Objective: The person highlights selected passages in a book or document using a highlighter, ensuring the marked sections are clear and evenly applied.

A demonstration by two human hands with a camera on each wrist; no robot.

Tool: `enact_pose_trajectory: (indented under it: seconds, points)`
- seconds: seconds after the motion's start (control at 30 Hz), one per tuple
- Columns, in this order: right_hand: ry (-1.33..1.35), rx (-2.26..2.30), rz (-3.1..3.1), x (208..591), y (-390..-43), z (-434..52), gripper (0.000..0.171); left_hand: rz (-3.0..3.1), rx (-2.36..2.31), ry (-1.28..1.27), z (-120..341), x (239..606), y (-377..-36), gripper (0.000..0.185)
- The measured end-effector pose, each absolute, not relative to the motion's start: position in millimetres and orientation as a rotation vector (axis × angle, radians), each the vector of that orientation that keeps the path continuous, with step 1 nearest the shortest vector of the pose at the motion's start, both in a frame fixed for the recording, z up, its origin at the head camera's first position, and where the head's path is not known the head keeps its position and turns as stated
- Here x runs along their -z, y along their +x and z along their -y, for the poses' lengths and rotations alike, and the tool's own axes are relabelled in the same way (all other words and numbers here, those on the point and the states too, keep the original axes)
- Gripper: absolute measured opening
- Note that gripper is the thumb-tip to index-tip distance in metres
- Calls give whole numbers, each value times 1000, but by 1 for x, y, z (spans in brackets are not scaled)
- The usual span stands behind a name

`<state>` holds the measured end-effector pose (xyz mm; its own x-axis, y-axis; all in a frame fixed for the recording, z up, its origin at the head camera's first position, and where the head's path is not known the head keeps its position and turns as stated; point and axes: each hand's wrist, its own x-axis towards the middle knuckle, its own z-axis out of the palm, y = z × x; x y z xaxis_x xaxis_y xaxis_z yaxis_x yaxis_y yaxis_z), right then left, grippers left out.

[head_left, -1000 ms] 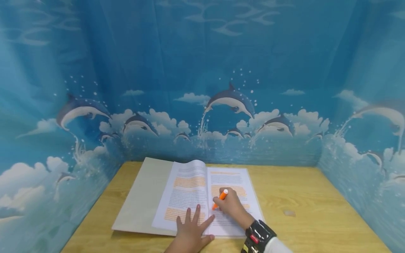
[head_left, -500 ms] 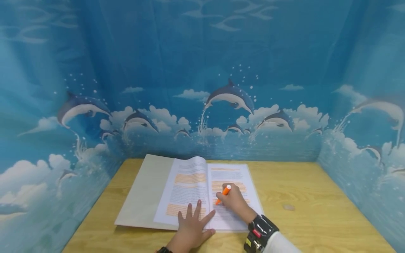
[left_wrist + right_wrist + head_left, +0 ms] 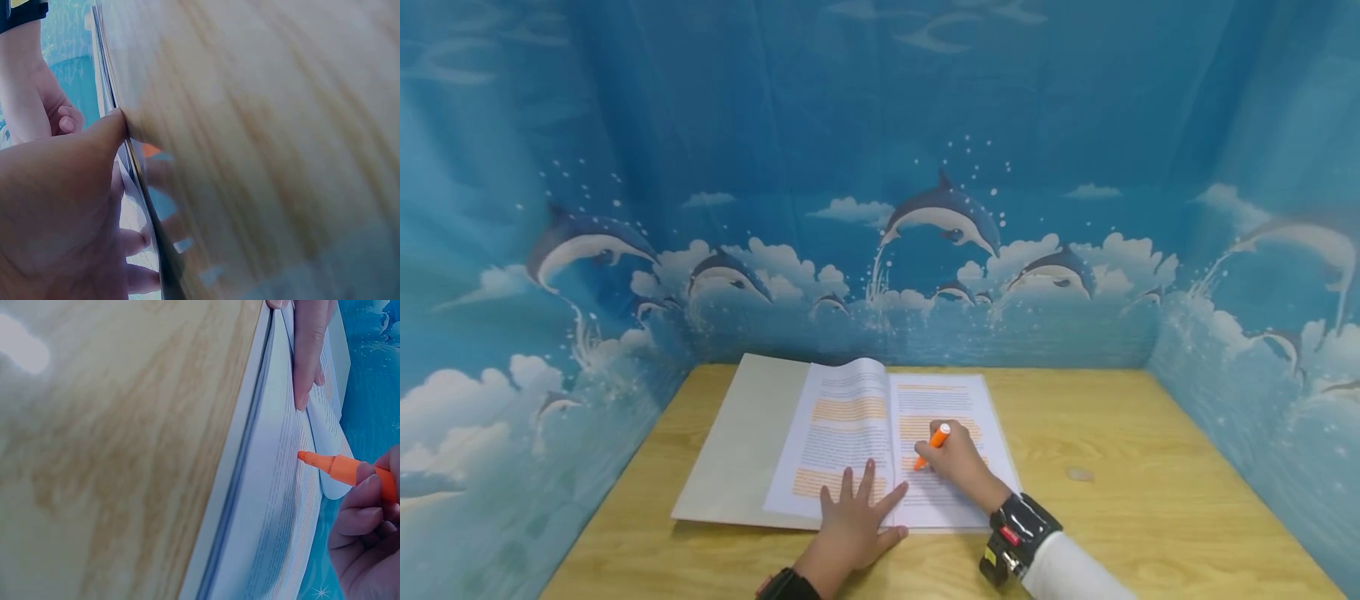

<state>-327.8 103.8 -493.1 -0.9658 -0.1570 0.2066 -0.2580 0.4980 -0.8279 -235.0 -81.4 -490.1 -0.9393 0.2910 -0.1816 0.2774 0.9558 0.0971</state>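
Note:
An open book (image 3: 943,508) of printed pages lies on the table, with orange highlighted bands on both pages. My right hand (image 3: 958,458) grips an orange highlighter (image 3: 934,444) over the right page. In the right wrist view the tip of the highlighter (image 3: 315,460) is at the printed lines, and the curled fingers (image 3: 362,519) hold its barrel. My left hand (image 3: 853,525) rests with spread fingers on the lower part of the book near the spine. In the left wrist view the left hand's thumb (image 3: 103,134) lies along the book's near edge.
The book's pale cover (image 3: 748,442) is spread out to the left. On the wooden table (image 3: 1150,500) a small flat translucent piece (image 3: 1080,474) lies right of the book. A blue dolphin-print curtain (image 3: 820,125) encloses the back and sides.
The highlighter tip has moved right and then a little back left along the right page, in my right hand. My left hand stays on the book. The whole head view has shifted slightly.

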Motion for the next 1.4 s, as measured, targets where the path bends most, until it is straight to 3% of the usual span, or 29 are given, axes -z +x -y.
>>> enact_pose_trajectory:
  seconds: [1.4]
  points:
    - [279, -1458, 2647, 493, -326, -126, 37, -2889, -143, 433, 83, 494, -236, 62]
